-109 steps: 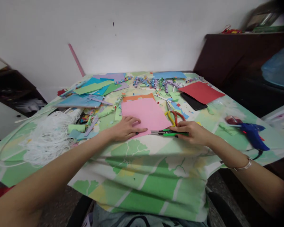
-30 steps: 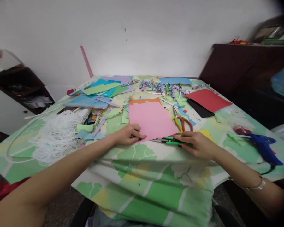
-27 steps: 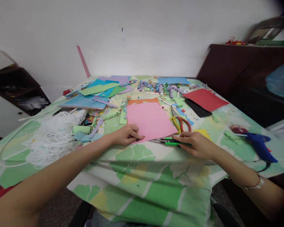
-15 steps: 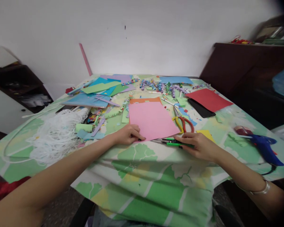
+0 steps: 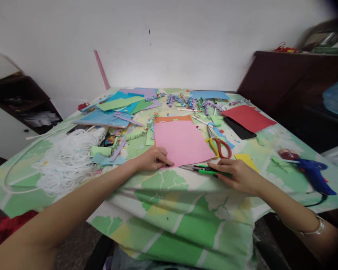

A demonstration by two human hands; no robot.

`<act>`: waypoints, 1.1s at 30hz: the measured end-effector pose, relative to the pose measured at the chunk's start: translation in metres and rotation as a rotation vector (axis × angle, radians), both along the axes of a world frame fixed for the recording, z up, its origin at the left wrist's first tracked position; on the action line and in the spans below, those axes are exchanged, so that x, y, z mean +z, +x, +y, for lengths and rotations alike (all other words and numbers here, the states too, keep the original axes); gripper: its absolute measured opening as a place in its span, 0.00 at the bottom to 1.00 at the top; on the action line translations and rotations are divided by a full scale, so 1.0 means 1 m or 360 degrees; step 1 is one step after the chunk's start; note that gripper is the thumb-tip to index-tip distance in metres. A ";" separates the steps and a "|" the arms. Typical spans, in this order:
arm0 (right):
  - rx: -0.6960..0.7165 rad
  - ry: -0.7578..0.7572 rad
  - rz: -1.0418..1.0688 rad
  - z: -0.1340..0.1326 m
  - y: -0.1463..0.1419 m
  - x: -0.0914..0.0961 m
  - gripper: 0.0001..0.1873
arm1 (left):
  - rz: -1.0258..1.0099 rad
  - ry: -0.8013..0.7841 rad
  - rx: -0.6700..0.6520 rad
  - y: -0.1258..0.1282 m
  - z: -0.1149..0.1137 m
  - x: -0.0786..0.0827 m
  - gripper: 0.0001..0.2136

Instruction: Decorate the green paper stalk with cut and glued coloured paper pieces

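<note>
A pink paper sheet (image 5: 183,140) lies before me, partly over an orange sheet (image 5: 173,119). My left hand (image 5: 155,158) is at its lower left corner, fingers curled and pressed together on the paper; the thumb is partly hidden. In my right hand (image 5: 236,174) are green-and-black scissors (image 5: 204,169). Their metal blades point left along the sheet's lower edge, close to my left fingertips. Whether the blades are parted is hard to tell. Just beyond my right hand lie scissors with red and yellow handles (image 5: 220,147).
On the left are a tangle of white cord (image 5: 70,161) and coloured papers (image 5: 104,119). A black phone (image 5: 239,127) touches a red sheet (image 5: 250,118) on the right, with a blue glue gun (image 5: 315,174) nearer me. Curled paper strips (image 5: 188,102) and scraps lie at the back.
Both hands stay in nearly the same places on the pink sheet and scissors. The view has shifted very slightly; nothing has been taken up or let go.
</note>
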State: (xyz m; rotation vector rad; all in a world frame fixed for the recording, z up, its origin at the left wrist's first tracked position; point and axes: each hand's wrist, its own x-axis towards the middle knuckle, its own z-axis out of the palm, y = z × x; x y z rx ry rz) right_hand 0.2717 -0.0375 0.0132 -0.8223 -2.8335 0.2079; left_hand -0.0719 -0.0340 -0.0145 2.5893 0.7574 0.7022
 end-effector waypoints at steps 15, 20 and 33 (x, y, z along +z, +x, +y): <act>-0.0029 -0.0056 -0.0051 -0.003 -0.007 0.004 0.22 | -0.0168 -0.0454 0.0187 -0.002 0.001 0.003 0.05; -0.0025 -0.0020 -0.0056 -0.005 -0.012 0.006 0.21 | -0.0144 -0.0539 0.0229 -0.001 0.002 0.002 0.05; -0.0060 -0.0038 -0.0058 -0.011 -0.014 0.001 0.22 | -0.0126 -0.0563 0.0225 -0.001 0.003 0.002 0.05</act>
